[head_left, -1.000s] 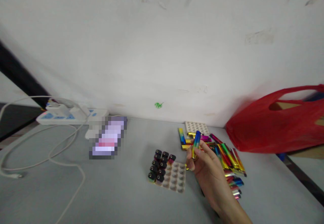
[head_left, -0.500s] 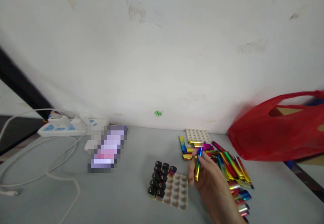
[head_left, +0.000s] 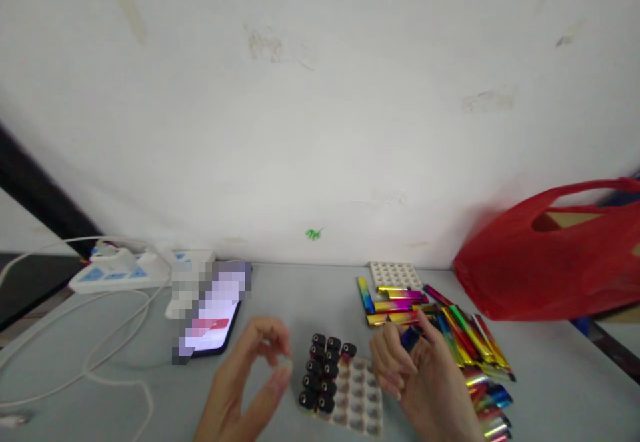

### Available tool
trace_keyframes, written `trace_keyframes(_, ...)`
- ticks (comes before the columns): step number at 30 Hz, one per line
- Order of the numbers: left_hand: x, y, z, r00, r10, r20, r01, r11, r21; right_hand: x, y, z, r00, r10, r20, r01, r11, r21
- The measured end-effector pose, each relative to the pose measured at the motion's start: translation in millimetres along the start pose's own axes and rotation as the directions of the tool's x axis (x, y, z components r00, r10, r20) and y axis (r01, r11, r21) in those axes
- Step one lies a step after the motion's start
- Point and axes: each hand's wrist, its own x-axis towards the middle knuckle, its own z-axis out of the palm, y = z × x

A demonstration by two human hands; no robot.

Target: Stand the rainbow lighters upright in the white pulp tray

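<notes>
My right hand [head_left: 420, 375] is closed around a shiny blue tube [head_left: 410, 337]; the fingers hide most of it. It hovers at the right edge of a pale tray with round pockets [head_left: 357, 395]. Several black-topped pieces [head_left: 314, 382] stand upright in the tray's left columns, while its right pockets show bare. Left of the tray, my left hand [head_left: 255, 375] is raised with thumb and forefinger curled together in a pinch; whatever lies between the tips is too small to make out. Behind and right of my right hand lies a pile of shiny multicoloured tubes [head_left: 465, 332].
A second pale tray [head_left: 395, 274] lies against the wall. A red plastic bag [head_left: 540, 262] stands at the right. On the left are a phone [head_left: 220, 325], a white power strip [head_left: 120, 275] and loose white cables [head_left: 115, 382].
My left hand has come into view left of the tray. My right hand has turned and its fingers have folded over the tube, which showed nearly whole before. The view has shifted slightly.
</notes>
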Motion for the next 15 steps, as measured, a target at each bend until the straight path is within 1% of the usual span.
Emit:
trace_keyframes(1,13.2,-4.1,1.7,0.999,0.041,-0.025,-0.042,0.998,-0.037,-0.2,0.4,0.9,1.000,0.006,0.013,-0.006,1.000,0.000)
trace_keyframes(2,25.2,-9.3,3.7,0.997,0.081,-0.004,-0.081,0.993,-0.084,-0.6,0.7,1.5,1.000,0.019,0.016,-0.019,1.000,-0.001)
trace_keyframes(4,41.4,-20.5,6.9,0.985,0.136,0.110,-0.115,0.977,-0.179,-1.6,0.7,2.1,0.999,0.043,0.008,-0.043,0.999,0.009)
trace_keyframes(5,44.5,-24.9,7.7,0.976,0.138,0.169,-0.102,0.973,-0.205,-2.2,0.5,1.8,0.999,0.051,0.007,-0.051,0.998,0.024)
trace_keyframes(7,41.7,-27.7,6.7,0.944,0.138,0.300,-0.075,0.975,-0.211,-3.0,0.7,-0.1,0.997,0.070,0.018,-0.071,0.996,0.059)
trace_keyframes(8,37.4,-25.6,5.2,0.922,0.121,0.368,-0.051,0.980,-0.194,-3.3,1.3,-1.5,0.997,0.076,0.027,-0.078,0.994,0.076)
trace_keyframes(10,28.2,-16.0,2.2,0.887,-0.016,0.461,0.075,0.991,-0.111,-3.7,3.9,-5.1,0.996,0.076,0.036,-0.080,0.990,0.118)
trace_keyframes(12,22.5,-4.1,1.7,0.870,-0.044,0.491,0.091,0.993,-0.073,-3.6,7.6,-8.7,0.998,0.060,0.027,-0.064,0.985,0.157)
trace_keyframes(15,21.7,5.5,6.6,0.864,-0.074,0.497,0.093,0.996,-0.014,-3.1,12.8,-13.0,0.999,0.041,0.026,-0.045,0.981,0.189)
